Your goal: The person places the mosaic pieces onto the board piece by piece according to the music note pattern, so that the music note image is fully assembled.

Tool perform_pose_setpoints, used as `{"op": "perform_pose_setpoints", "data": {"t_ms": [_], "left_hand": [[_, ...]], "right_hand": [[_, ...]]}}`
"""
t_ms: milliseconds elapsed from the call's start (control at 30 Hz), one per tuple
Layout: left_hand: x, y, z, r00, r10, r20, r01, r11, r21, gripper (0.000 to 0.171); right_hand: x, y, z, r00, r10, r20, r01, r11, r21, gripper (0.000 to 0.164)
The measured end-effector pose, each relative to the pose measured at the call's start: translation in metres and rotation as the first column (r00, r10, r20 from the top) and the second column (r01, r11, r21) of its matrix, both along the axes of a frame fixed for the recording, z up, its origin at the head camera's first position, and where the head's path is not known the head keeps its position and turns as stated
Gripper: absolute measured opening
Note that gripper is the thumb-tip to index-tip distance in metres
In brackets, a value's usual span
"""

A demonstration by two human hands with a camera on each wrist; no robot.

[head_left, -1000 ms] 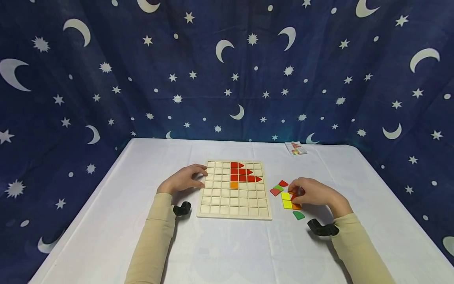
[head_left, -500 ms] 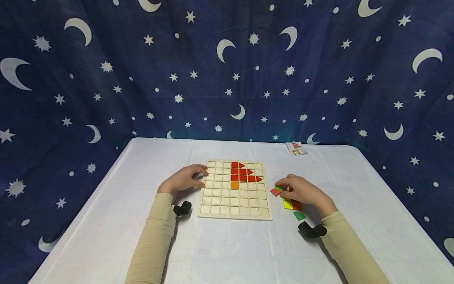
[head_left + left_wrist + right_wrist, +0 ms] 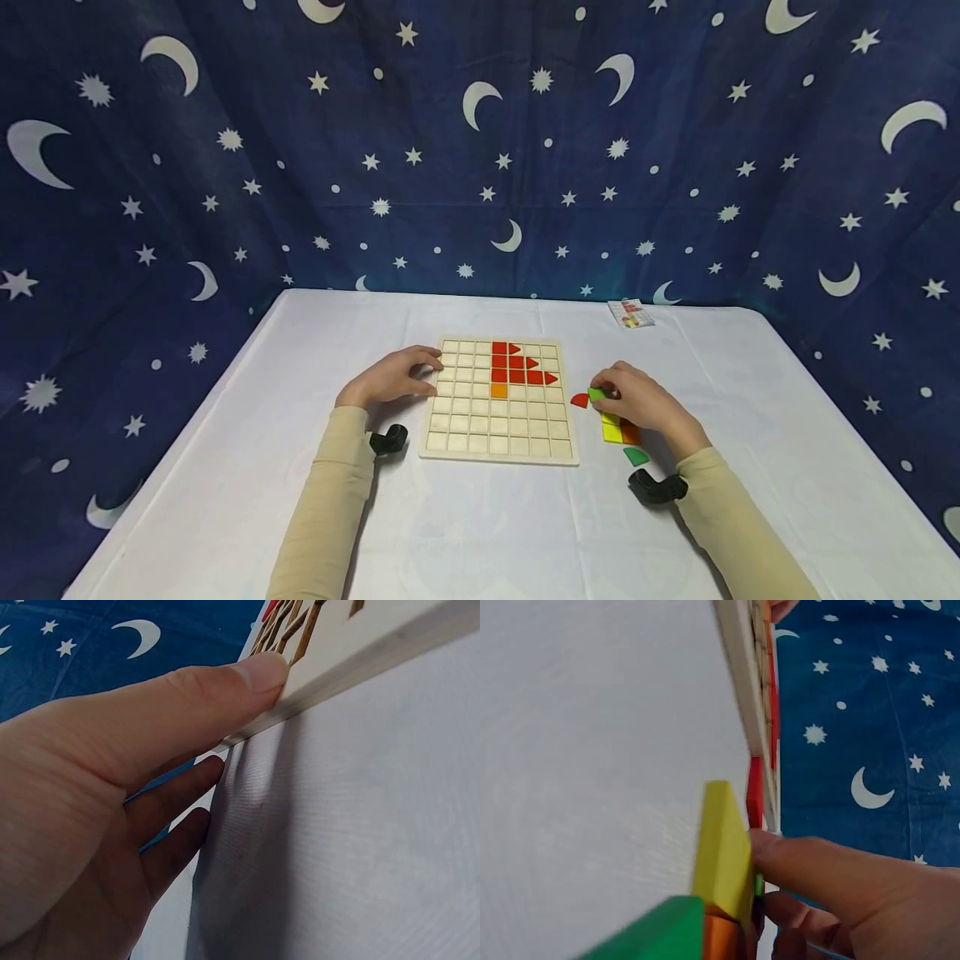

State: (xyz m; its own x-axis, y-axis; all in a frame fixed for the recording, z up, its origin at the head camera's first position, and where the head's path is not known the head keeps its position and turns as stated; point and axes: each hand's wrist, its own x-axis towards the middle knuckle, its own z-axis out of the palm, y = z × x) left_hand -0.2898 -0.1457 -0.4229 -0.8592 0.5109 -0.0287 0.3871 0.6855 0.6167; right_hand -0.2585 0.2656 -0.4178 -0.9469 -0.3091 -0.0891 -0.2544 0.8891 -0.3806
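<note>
The wooden grid board (image 3: 450,425) lies flat mid-table with red squares (image 3: 498,362), red pointed pieces (image 3: 551,378) and one orange square (image 3: 498,391) in its cells. My left hand (image 3: 390,377) rests at the board's left edge; in the left wrist view its thumb (image 3: 259,675) touches the rim. To the right of the board, my right hand (image 3: 641,400) pinches a light green piece (image 3: 596,394) between thumb and finger, partly hidden. A red rounded piece (image 3: 580,401) lies just left of it. Below the fingers are yellow squares (image 3: 612,433) and orange pieces (image 3: 631,432).
A dark green rounded piece (image 3: 636,456) lies nearest me among the loose pieces. A printed pattern card (image 3: 632,314) lies at the table's far edge. Behind the white-covered table (image 3: 480,533) hangs a blue curtain (image 3: 420,167) with moons and stars.
My right hand has moved left and away from me, from the yellow and orange pieces to the light green piece, which it now pinches. The left hand stays at the board's edge.
</note>
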Motion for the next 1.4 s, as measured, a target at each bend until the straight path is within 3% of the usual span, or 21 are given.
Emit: {"op": "perform_pose_setpoints", "data": {"t_ms": [533,767,1033,1233,1400], "left_hand": [[-0.001,0.001,0.0,1.0,-0.001,-0.004,0.001,1.0,0.004,0.041],[-0.001,0.0,0.001,1.0,-0.003,0.004,0.003,1.0,0.003,0.042],[-0.001,0.0,0.001,1.0,-0.01,-0.004,0.01,1.0,0.0,0.042],[-0.001,0.0,0.001,1.0,-0.017,-0.012,0.017,1.0,0.008,0.041],[-0.001,-0.001,0.0,1.0,-0.021,-0.016,0.021,1.0,0.007,0.041]], "right_hand": [[0.004,-0.007,0.003,0.989,0.066,-0.128,-0.073,0.996,-0.044,0.026],[0.01,-0.04,0.012,0.972,0.18,-0.153,-0.189,0.981,-0.048,0.024],[0.014,-0.087,0.014,0.918,0.344,-0.2,-0.343,0.939,0.039,0.025],[0.015,-0.113,0.011,0.902,0.372,-0.218,-0.369,0.928,0.055,0.024],[0.014,-0.122,0.006,0.903,0.366,-0.222,-0.366,0.93,0.047,0.027]]}}
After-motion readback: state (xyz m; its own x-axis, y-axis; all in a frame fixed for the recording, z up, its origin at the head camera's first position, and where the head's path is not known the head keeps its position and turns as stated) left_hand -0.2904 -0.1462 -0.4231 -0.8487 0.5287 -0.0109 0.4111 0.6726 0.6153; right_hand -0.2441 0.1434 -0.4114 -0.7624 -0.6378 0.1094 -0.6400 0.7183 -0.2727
